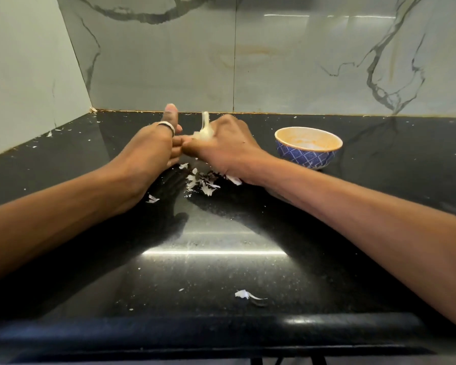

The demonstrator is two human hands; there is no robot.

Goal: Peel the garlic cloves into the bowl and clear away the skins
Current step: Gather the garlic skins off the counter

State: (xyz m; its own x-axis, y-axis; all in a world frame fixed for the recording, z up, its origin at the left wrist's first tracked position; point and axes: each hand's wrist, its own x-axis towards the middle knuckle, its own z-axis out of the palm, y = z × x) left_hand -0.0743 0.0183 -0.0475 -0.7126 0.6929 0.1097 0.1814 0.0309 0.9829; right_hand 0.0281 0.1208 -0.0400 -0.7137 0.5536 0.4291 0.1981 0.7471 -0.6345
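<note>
Hands together above the tabletop [221,272]: your right hand [223,144] grips the garlic [204,131], left hand [153,146] against it (pinching skin or not, cannot tell). Tug skin off in short pulls; the bowl [303,155] waits nearby, right

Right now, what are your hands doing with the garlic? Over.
Status: right hand grips garlic; left hand at it, hold unclear. The bowl sits right of hands. Loose skins on counter under hands.
</note>
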